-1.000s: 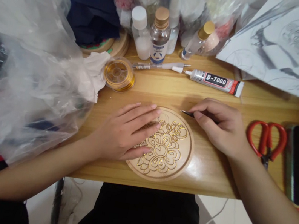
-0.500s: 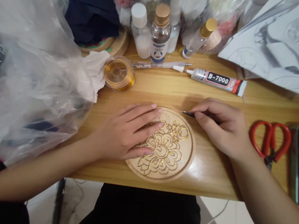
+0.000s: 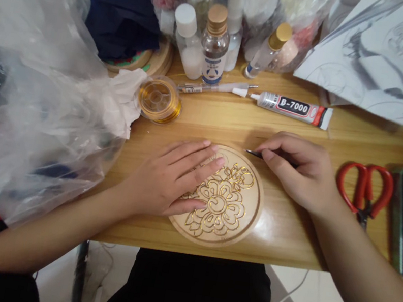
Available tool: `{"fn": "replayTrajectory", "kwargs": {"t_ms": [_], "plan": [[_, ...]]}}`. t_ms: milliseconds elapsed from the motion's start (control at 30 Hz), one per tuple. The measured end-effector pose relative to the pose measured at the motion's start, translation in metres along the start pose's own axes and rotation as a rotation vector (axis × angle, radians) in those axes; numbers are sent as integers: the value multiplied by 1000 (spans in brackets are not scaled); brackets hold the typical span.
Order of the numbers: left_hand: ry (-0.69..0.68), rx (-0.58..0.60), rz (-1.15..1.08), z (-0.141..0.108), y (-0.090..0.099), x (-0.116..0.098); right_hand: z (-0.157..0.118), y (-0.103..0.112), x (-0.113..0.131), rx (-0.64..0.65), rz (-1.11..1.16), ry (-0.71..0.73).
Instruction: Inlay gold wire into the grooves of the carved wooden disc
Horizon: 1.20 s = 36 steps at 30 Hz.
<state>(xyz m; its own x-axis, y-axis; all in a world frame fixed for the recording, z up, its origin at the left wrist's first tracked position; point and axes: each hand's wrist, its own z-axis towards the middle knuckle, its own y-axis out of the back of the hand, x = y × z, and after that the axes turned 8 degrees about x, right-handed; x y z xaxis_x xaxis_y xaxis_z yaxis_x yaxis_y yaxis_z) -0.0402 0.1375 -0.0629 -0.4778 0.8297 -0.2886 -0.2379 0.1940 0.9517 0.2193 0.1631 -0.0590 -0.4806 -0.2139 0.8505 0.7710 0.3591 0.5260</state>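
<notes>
Seen through my remote head view, a round wooden plaque [image 3: 253, 196] lies flat on the counter [image 3: 286, 245], partly beneath the left fingers and to the left of the right ones, toward the body. The left hand [image 3: 166, 178] is nearer: its fingers, extended and slightly apart, lie across the plaque's left side, gripping nothing; how firmly they press, I cannot tell.

The right hand [image 3: 300, 173], just off the plaque's far right edge, has thumb and forefinger pinched on a slim dark tool [image 3: 255, 153]. I see its long axis run leftward from those fingers, its pale tip just beside the far rim; whether it touches the counter, I cannot tell. The small gap between tip and rim is, in my judgement, what matters most here.

Beyond the right fingers lies a B-7000 glue tube [image 3: 291, 108]; beyond the left, a gold wire spool [image 3: 159, 100]. Red-handled pliers [image 3: 361, 185] lie right of the right fingers.
</notes>
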Motion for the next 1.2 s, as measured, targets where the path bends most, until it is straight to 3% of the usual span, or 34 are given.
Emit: {"fn": "replayTrajectory", "kwargs": {"t_ms": [467, 600, 700, 867, 1200], "plan": [[4, 9, 20, -2, -4, 0, -5, -10, 4, -42, -122, 78], [5, 0, 42, -2, -5, -1, -14, -14, 11, -53, -300, 126], [5, -24, 48, -2, -5, -1, -23, -18, 17, -7, -503, 236], [3, 34, 60, -1, -1, -1, -33, -25, 29, 65, -804, 411], [8, 25, 123, 0, -2, -2, -33, -30, 35, 138, -887, 355]]}}
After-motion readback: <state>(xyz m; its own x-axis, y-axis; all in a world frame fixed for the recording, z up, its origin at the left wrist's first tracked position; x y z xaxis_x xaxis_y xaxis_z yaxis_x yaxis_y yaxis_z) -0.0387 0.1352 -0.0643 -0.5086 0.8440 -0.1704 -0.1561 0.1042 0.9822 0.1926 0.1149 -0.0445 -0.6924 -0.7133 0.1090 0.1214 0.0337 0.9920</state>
